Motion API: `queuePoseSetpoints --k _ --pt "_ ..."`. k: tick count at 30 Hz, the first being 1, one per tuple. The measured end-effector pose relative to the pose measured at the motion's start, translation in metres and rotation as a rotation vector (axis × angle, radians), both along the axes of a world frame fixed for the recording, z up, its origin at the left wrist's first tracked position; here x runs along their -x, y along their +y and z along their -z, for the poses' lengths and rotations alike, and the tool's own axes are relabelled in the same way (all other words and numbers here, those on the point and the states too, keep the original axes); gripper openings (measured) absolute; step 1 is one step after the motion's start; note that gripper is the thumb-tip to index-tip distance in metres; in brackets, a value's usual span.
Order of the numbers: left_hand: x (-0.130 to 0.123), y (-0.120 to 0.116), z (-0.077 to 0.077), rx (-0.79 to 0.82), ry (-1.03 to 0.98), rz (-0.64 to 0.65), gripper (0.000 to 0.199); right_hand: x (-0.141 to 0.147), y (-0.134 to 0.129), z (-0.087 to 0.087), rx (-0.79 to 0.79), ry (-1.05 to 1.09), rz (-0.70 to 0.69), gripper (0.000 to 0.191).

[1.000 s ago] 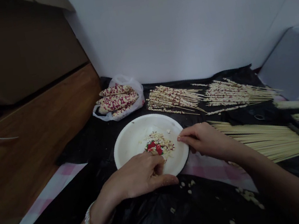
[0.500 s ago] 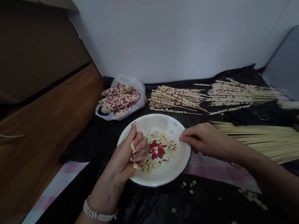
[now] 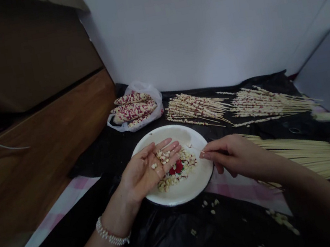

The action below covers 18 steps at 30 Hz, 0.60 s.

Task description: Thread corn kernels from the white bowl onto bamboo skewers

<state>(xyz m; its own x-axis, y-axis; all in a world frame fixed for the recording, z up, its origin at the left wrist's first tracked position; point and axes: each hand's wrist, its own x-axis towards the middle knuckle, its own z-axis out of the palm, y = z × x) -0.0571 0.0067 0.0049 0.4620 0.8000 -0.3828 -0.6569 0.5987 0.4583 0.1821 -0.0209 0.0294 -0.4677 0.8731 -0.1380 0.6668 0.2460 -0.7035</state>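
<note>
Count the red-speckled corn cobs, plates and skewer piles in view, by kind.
Red-speckled corn cobs: 4
White plate: 1
Piles of kernel-threaded skewers: 2
Pile of bare skewers: 1
Total: 8

One plate [image 3: 166,131], four corn cobs [image 3: 134,111], three skewer piles [image 3: 196,109].
</note>
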Motion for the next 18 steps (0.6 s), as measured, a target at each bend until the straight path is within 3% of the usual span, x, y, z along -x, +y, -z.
queuePoseSetpoints --k 6,12,18 --pt "-0.005 -0.010 -0.005 -0.111 0.144 0.038 0.062 0.009 -0.009 -0.005 0.129 0.117 -0.050 0.034" --pt "-0.007 -0.010 -0.008 -0.134 0.243 -0.002 0.044 0.012 -0.012 -0.003 0.158 0.160 -0.064 0.035" --pt "-0.006 -0.007 -0.007 -0.070 0.112 -0.015 0.040 0.010 -0.011 -0.002 0.152 0.152 -0.063 0.035"
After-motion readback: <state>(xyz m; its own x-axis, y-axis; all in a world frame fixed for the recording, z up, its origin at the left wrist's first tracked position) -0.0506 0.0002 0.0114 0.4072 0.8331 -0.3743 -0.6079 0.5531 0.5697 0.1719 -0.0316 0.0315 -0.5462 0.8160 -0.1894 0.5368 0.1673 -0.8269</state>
